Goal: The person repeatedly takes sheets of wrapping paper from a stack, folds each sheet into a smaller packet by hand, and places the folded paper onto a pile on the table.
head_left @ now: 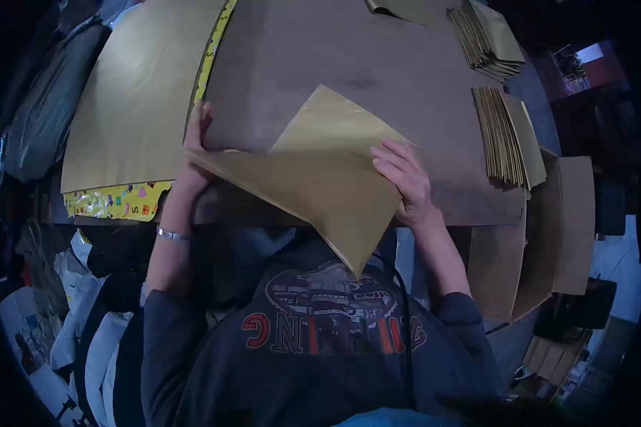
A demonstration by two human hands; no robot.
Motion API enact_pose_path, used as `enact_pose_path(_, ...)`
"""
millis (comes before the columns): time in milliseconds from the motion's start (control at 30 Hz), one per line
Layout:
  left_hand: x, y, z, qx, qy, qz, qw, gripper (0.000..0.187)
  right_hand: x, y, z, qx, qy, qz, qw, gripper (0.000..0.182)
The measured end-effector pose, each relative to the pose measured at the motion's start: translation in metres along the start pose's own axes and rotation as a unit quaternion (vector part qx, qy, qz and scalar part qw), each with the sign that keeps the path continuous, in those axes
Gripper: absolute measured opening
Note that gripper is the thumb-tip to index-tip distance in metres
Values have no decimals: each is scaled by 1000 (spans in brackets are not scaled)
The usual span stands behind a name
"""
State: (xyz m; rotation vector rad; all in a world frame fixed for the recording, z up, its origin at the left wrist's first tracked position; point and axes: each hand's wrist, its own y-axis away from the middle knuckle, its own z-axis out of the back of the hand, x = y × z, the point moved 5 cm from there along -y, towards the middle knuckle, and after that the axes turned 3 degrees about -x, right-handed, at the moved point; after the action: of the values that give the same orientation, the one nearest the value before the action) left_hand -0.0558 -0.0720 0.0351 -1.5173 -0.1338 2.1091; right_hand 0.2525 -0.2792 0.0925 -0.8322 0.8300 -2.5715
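Observation:
A brown paper sheet point(306, 178) is lifted and bent between my two hands over the table's near edge. One of its corners hangs down in front of my shirt; a lighter part point(327, 117) rises behind the fold. My left hand point(195, 146) has the sheet's left corner against it, its fingers pointing up and partly hidden, and appears to grip it. Bent around the sheet's right side, my right hand point(408, 180) holds it with the fingers on top. Where the right thumb lies cannot be made out.
Large brown sheets point(139, 92) with yellow printed sheets point(124, 203) under them lie at left. Two stacks of folded brown paper point(502, 135) point(484, 43) stand at right. An open cardboard box point(573, 220) is beside the table point(263, 64). Another brown piece point(399, 8) lies at the far edge.

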Motion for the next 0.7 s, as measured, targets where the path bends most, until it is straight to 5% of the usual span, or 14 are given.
enact_pose_path(133,-37,9,-34,188,60,36,980,84,1,7,4,24,-29,12,999,35)
enact_pose_path(200,-59,12,-50,320,-29,12,947,68,-3,12,-1,54,-10,34,998,36)
enact_pose_path(233,-69,16,-56,327,-64,12,943,54,-4,13,1,61,0,32,998,37)
enact_pose_path(300,-59,23,-65,335,-177,-159,912,46,-8,15,5,56,-7,21,998,36)
enact_pose_path(333,-57,28,-60,319,-223,-176,904,42,-11,18,7,53,-17,10,998,36)
enact_pose_path(567,-56,74,-36,334,-246,-47,908,65,-25,31,18,-7,-50,4,999,36)
enact_pose_path(600,-41,83,-42,330,-256,-56,907,78,-26,30,19,-24,-59,-21,998,32)
enact_pose_path(700,-29,77,-62,241,-128,-96,957,74,-30,31,16,-35,-93,-19,995,33)
